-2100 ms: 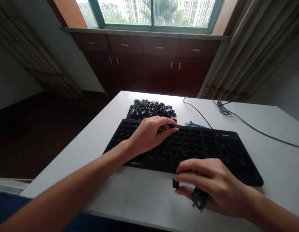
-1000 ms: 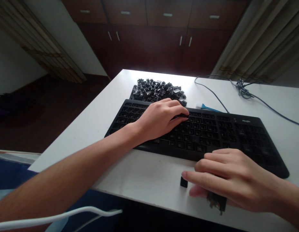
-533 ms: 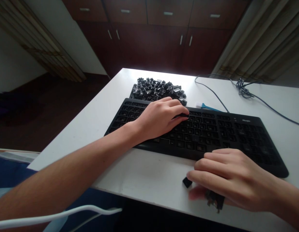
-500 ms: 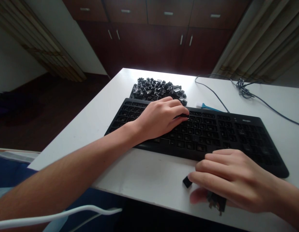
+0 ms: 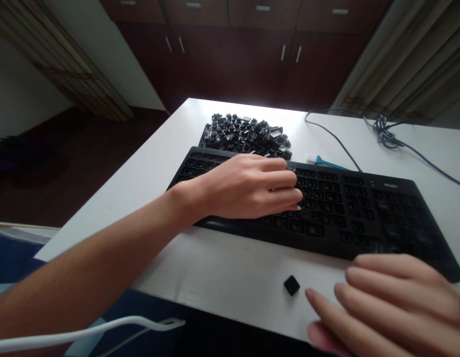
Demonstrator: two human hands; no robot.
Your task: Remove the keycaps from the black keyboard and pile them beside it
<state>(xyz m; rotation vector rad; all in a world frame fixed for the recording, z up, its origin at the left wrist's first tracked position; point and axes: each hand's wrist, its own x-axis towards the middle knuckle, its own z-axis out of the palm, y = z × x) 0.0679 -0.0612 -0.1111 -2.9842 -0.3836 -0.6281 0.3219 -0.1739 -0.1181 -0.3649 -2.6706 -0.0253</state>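
Observation:
A black keyboard (image 5: 252, 233) without most of its keycaps lies on the white table. My left hand (image 5: 248, 187) rests over its middle, fingers curled and closed; whatever they grip is hidden beneath them. Toward the table's front edge lies a single black keycap (image 5: 292, 285). Just right of that keycap is my right hand (image 5: 393, 302), partly blurred and cut off by the frame. Its fingers are bent with the index tip apart from the keycap, and its palm side is hidden. Behind the keyboard sits a heap of black keycaps (image 5: 248, 135).
A blue brush with white bristles (image 5: 328, 162) lies behind the keyboard. The bundled black cable (image 5: 386, 133) is at the back right. A white curved tube or cord (image 5: 114, 327) crosses the lower left. Cabinets (image 5: 230, 59) stand beyond the white table (image 5: 140, 158).
My right hand has moved right, away from the loose keycap; the dark piece seen under it before is out of sight. My left fingers have tilted down, hiding the black piece they pinched.

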